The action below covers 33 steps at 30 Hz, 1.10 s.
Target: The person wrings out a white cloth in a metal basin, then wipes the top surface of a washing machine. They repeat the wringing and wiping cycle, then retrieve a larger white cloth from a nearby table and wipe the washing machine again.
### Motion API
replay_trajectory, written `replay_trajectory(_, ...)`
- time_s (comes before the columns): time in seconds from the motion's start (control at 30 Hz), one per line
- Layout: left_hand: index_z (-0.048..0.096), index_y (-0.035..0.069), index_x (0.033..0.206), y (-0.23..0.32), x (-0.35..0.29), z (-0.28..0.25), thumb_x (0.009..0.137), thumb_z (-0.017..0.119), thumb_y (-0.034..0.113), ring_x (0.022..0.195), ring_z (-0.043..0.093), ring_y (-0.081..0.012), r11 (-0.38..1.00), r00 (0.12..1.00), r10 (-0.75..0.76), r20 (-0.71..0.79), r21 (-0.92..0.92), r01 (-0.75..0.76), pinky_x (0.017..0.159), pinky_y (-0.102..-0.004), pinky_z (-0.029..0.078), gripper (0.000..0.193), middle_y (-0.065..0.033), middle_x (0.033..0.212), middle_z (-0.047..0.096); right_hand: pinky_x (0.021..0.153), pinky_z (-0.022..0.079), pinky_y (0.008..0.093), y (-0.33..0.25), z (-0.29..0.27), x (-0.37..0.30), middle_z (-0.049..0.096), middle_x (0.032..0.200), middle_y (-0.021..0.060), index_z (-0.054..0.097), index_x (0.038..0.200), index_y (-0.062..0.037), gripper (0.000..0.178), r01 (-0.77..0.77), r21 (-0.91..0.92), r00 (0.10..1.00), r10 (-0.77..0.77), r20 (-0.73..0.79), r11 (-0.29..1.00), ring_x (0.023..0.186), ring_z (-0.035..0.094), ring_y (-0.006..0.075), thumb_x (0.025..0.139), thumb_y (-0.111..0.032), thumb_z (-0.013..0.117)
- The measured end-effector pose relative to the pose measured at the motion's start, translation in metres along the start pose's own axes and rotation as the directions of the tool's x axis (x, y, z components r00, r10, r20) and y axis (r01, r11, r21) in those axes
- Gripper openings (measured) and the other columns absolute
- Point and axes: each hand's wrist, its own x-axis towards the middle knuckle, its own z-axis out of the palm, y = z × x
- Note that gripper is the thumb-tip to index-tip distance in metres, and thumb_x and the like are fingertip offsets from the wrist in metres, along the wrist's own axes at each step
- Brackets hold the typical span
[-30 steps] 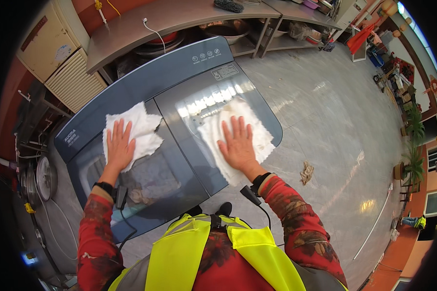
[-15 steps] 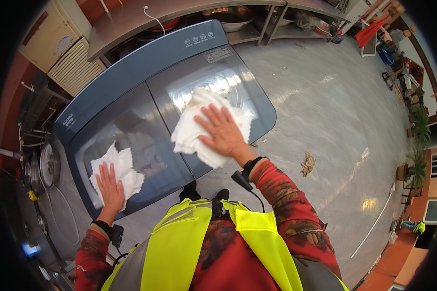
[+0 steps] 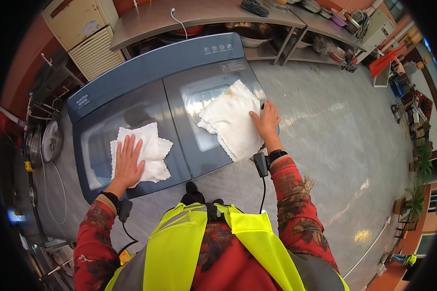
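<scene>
A twin-tub washing machine (image 3: 155, 60) with a blue-grey body and two see-through lids stands in front of me. On its left lid lies a white cloth (image 3: 156, 145) with scalloped edges. My left hand (image 3: 127, 164) presses flat on it, fingers stretched out. A second white cloth (image 3: 233, 119), with faint brownish stains, is spread over the right lid, and its near corner reaches the machine's front edge. My right hand (image 3: 267, 122) is at that cloth's right border, by the machine's right side. Its thumb touches the cloth, and the other fingers point away from me, apart from the thumb.
Behind the machine runs a steel bench (image 3: 150, 22) with metal basins (image 3: 250, 35) on its lower shelf. A beige cabinet (image 3: 77, 26) stands at the back left. Basins and a pale hose (image 3: 63, 194) are on the left. Potted plants (image 3: 415, 199) line the far right.
My left hand and its cloth have moved right and away from me. My right hand has shifted right to the second cloth's edge, and that cloth now lies flatter and farther right.
</scene>
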Motion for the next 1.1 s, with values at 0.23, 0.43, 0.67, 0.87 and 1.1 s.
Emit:
replay_trajectory(0.23,0.032,0.01,0.157,-0.005,0.008,0.011,0.093,0.056,0.03,0.154,0.014,-0.0374,0.996,0.995,-0.09,-0.041,-0.018,0.089,0.124,-0.0543,0.005,0.071,-0.0191,0.165,0.021,0.105,0.036,0.0499,-0.007,0.014,-0.048,0.057,0.133,0.0158,0.056,0.116,-0.0017,0.034,0.135,-0.023,0.987,-0.136,-0.081,0.991,0.131,0.047,0.0367,0.094,-0.025,0.067)
replay_trajectory(0.43,0.035,0.012,0.154,0.009,0.0,-0.011,0.083,0.072,0.033,0.151,0.021,-0.0362,0.957,0.992,-0.12,0.03,-0.263,0.124,0.123,-0.0513,0.011,0.083,-0.017,0.16,0.031,0.079,0.05,0.0415,0.0,-0.002,-0.026,0.066,0.097,0.0145,0.058,0.102,-0.0009,0.025,0.08,0.252,0.996,-0.084,0.005,0.965,0.089,0.062,0.032,0.095,-0.023,0.067)
replay_trajectory(0.67,0.065,0.006,0.114,0.041,-0.009,-0.015,0.074,0.074,0.007,0.113,0.054,-0.0313,0.914,0.997,0.053,-0.058,-0.4,-0.072,0.097,-0.0393,0.043,0.04,-0.0109,0.114,0.06,0.074,0.049,0.027,-0.075,-0.074,0.087,0.066,0.092,0.0028,0.061,0.105,0.0015,0.025,0.141,0.674,0.985,-0.168,-0.025,0.726,0.083,0.057,0.0098,0.097,-0.021,0.068)
replay_trajectory(0.87,0.066,0.001,0.108,0.029,0.009,-0.014,0.087,0.059,0.001,0.082,0.063,-0.0249,0.644,0.947,-0.294,-0.127,-0.759,0.098,0.073,-0.0307,0.05,0.022,-0.0096,0.093,0.064,0.077,0.052,0.0388,-0.133,-0.097,0.022,0.067,0.098,0.0157,0.06,0.112,-0.0045,0.028,0.354,0.478,0.819,-0.513,0.256,0.804,0.084,0.064,0.0325,0.091,-0.019,0.071)
replay_trajectory(1.1,0.064,0.001,0.12,-0.028,0.011,-0.095,0.1,0.061,0.011,0.094,0.069,-0.0139,-0.22,0.791,-0.608,0.069,-0.972,-0.084,0.082,-0.0309,0.058,0.023,-0.0061,0.108,0.071,0.085,0.053,0.0422,-0.11,-0.067,-0.054,0.069,0.106,0.0167,0.068,0.111,-0.0069,0.023,0.285,0.35,0.568,-0.451,0.688,0.893,0.099,0.066,0.0354,0.092,-0.021,0.068)
